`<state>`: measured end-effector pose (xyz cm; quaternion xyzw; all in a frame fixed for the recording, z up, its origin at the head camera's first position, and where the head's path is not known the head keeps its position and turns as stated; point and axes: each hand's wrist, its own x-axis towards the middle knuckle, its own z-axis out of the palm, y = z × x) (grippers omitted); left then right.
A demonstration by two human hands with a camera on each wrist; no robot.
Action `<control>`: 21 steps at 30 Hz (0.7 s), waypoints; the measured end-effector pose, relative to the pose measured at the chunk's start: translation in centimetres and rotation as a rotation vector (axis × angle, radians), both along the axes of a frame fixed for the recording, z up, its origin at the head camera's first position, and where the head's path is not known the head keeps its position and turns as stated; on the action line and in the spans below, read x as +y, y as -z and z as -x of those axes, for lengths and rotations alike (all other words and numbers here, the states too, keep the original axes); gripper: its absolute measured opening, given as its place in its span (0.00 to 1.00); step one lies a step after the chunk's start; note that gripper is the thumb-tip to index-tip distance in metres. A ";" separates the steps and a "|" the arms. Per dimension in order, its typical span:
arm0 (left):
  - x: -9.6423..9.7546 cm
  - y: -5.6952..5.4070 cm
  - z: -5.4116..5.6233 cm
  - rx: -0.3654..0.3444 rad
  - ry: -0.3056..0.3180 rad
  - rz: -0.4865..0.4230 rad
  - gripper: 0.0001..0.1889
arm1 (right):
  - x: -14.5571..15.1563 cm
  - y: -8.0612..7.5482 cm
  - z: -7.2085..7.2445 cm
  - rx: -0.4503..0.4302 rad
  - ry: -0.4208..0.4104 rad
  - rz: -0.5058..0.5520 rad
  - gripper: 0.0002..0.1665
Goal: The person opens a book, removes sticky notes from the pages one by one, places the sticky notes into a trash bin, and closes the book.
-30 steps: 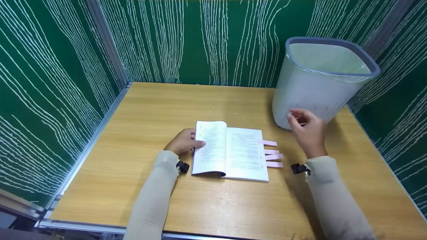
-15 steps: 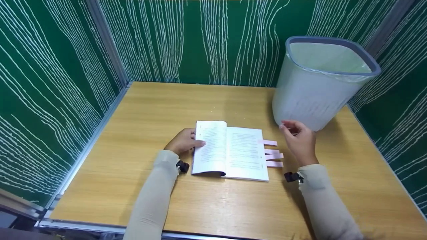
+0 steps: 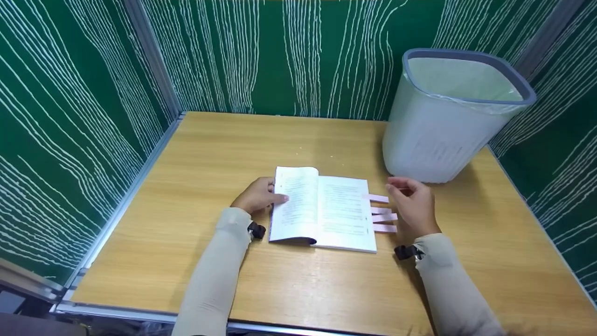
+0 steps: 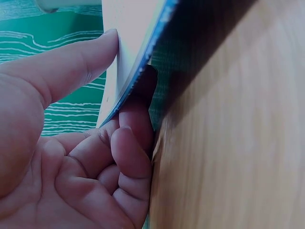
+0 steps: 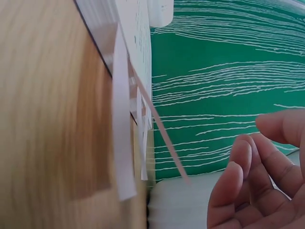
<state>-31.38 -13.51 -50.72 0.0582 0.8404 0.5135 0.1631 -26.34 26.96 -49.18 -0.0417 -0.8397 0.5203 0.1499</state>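
An open book (image 3: 343, 212) lies in the middle of the table, its printed pages facing up. My left hand (image 3: 257, 196) grips the left side of the book, thumb on the page and fingers curled beneath the cover; the left wrist view shows the thumb (image 4: 90, 55) pressing the page edge. Several pink sticky tabs (image 3: 385, 218) stick out from the right edge. Just right of those tabs is my right hand (image 3: 414, 204), its fingers loosely bent. In the right wrist view a gap shows between its thumb and fingers (image 5: 240, 157), with nothing held there.
A white waste bin (image 3: 429, 135) with a grey rim and a thin liner stands at the back right of the wooden table (image 3: 210, 154). Green panels (image 3: 266, 60) with white wavy lines enclose the back and sides. Tiny specks dot the table behind the book.
My right hand has come down and left, from in front of the bin to beside the pink tabs. The left hand and the book keep their places.
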 end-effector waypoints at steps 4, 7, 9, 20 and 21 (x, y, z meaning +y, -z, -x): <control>0.1 0.1 0.0 -0.010 0.002 -0.020 0.19 | 0.3 0.2 -0.1 -0.054 -0.008 0.019 0.21; 0.1 0.0 -0.1 -0.012 0.001 -0.026 0.19 | 0.5 0.2 -0.1 -0.093 -0.022 0.037 0.23; 0.1 0.0 -0.1 -0.010 0.003 -0.027 0.19 | 0.6 0.2 -0.2 -0.114 -0.031 0.052 0.23; 0.1 0.0 -0.1 -0.002 0.006 -0.011 0.17 | 1.1 0.9 0.1 -0.173 -0.049 0.096 0.22; 0.1 0.0 -0.1 -0.004 0.009 -0.015 0.17 | 1.1 1.0 0.1 -0.181 -0.051 0.093 0.22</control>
